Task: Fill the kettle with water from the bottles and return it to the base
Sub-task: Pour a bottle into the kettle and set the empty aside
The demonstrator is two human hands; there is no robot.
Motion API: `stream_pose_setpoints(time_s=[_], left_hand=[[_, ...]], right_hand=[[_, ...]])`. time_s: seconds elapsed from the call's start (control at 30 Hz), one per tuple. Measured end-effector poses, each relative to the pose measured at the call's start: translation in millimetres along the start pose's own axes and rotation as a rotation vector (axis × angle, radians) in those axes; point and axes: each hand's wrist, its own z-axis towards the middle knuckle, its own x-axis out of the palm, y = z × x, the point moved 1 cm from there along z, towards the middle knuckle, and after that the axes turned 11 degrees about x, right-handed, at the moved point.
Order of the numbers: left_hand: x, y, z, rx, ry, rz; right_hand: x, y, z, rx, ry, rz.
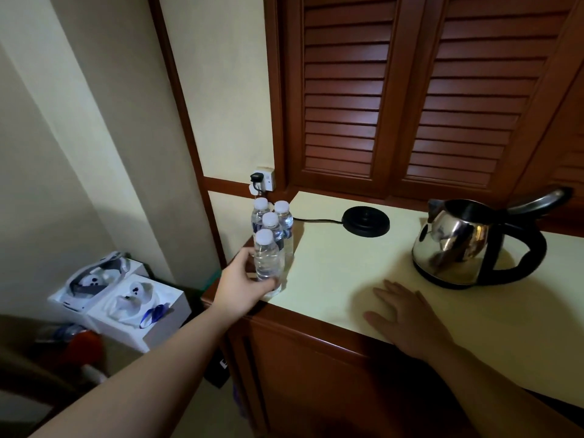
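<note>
Countertop: pale, flat surface over a wooden cabinet; carries every task item.
Louvred doors: dark wood, behind the counter; not in the working path.
Kettle: polished steel body, black handle on its right side, lid hinged open. Stands on the counter, off its base and to the right of it. Judged light while empty and markedly heavier once filled; rigid, with a smooth wall that offers poor grip. Take hold by the black handle only.
White boxes: on the floor left of the cabinet, well clear of the work.
Base: black disc at the back of the counter, between the bottles and the kettle, bare on top. Its cord runs left to the wall socket, passing just behind the bottles.
Right hand: palm down, flat on the counter in front of the kettle, fingers extended and slightly apart, holding nothing.
Left hand: fingers curled around the lower part of the nearest bottle, thumb at the front.
Nearest bottle: clear plastic, white cap on, appears full, upright at the front left corner. Judged moderately heavy with thin walls that yield under squeeze; grip mid-body, firmly but without crushing.
Other bottles: three, capped, clustered directly behind the gripped one.
Obstruction: the close cluster may tip if the front bottle is dragged; lift it straight up. The cap must come off before pouring.
</note>
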Motion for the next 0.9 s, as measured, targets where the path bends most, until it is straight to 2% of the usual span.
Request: stream_pose_setpoints(time_s=[0.13, 0.2, 0.3, 0.4, 0.6, 0.77, 0.9], left_hand=[[38.1, -22.3, -2.5, 0.054, 0.084, -0.032], [60.4, -34.7, -0.9, 0.055, 0.135, -0.077], [92.9, -51.4, 2.2, 0.068, 0.224, -0.135], [121.5, -68.2, 2.8, 0.095, 0.298, -0.182], [159.7, -86.0, 4.0, 0.136, 0.393, -0.224], [169.2, -92.4, 7.3, 0.099, 0.454, -0.259], [169.1, -91.8, 11.2, 0.106, 0.491, -0.261]], right_hand=[[-23.5, 6.0, 0.5, 0.087, 0.028, 0.133], [-44.6, 13.8, 3.3, 0.108, -0.024, 0.223], [-81.2, 36.7, -0.4, 0.073, -0.167, 0.305], [-105.7, 59.0, -8.7, -0.040, -0.220, 0.384], [-125.4, 59.1, -10.5, -0.064, -0.324, 0.266], [-139.5, 54.8, -14.9, -0.152, -0.259, 0.097], [-150.5, 42.3, -12.7, -0.247, -0.081, 0.117]])
